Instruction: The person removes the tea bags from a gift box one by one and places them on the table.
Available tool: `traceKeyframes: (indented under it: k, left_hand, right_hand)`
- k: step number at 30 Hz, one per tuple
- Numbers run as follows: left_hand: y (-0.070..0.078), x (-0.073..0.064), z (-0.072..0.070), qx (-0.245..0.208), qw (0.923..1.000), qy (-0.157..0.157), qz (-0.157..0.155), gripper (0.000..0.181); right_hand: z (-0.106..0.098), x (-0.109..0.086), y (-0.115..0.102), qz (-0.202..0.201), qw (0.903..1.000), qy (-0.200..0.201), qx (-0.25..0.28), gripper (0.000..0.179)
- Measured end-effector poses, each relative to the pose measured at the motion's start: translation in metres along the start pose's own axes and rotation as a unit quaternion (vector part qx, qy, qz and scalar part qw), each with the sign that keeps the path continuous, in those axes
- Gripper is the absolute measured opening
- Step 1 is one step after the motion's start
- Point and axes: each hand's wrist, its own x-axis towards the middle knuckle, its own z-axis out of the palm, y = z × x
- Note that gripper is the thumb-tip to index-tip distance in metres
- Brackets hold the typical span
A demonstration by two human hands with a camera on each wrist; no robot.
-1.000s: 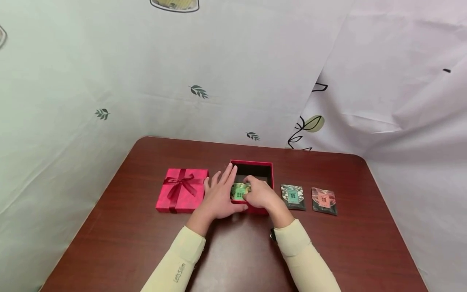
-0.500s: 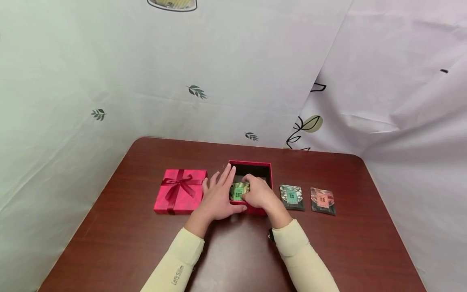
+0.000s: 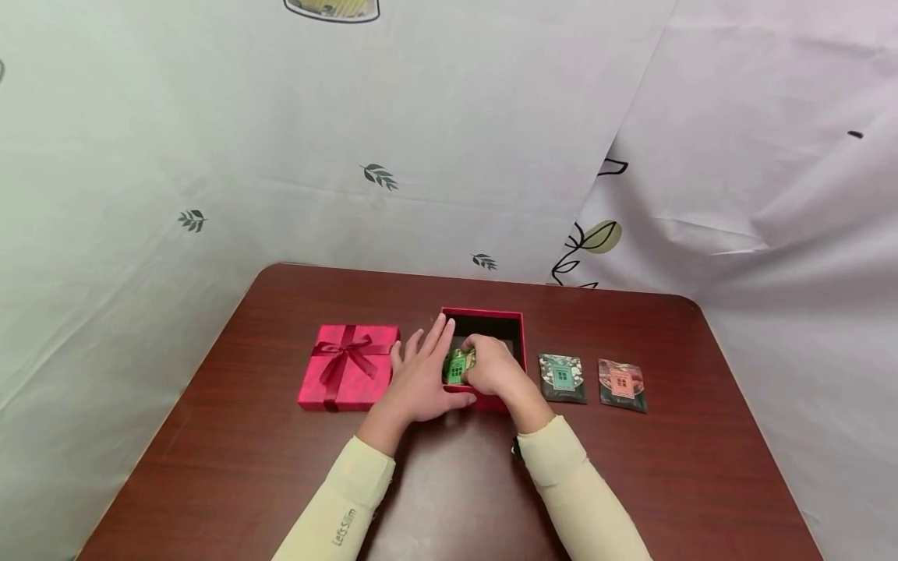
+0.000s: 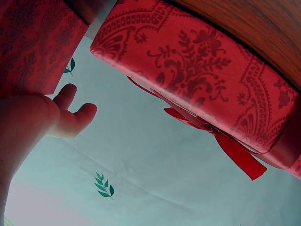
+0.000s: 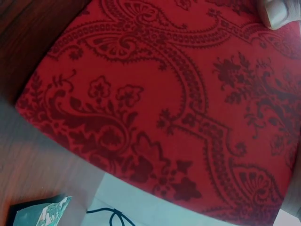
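A red patterned gift box (image 3: 484, 403) stands uncovered near the middle of the table, its inside dark. My left hand (image 3: 415, 386) lies along its left side, fingers stretched out over the rim and thumb (image 5: 276, 13) against the front wall. In the head view, my right hand (image 3: 494, 368) reaches into the box and holds a small green-labelled sachet (image 3: 457, 366) near the front left corner. Part of the sachet is hidden behind the right fingers. The box wall blocks the right hand from the right wrist view.
Left of the box lies its red lid (image 3: 344, 366) with a ribbon bow (image 4: 211, 129). On the right are a teal-labelled sachet (image 3: 562, 379) and an orange-labelled sachet (image 3: 622, 385), side by side on the brown table (image 3: 673, 467). A white patterned cloth (image 3: 435, 140) hangs behind.
The green-labelled sachet has shifted and tilted slightly in the box, and my right hand has moved a little left with it. My left hand keeps its place.
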Motion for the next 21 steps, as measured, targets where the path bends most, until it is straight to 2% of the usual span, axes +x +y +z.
traceKeyframes:
  k: [10, 21]
  left_hand:
    - [-0.0016, 0.0002, 0.0026, 0.001, 0.9999, 0.010, 0.005, 0.126]
    - [-0.0005, -0.0009, 0.0011, 0.002, 1.0000, 0.006, 0.003, 0.124]
  right_hand:
    - [0.0040, 0.0039, -0.0035, 0.017, 0.9998, -0.011, 0.002, 0.046]
    - [0.0033, 0.0019, -0.0028, 0.006, 0.9999, -0.002, 0.009, 0.045]
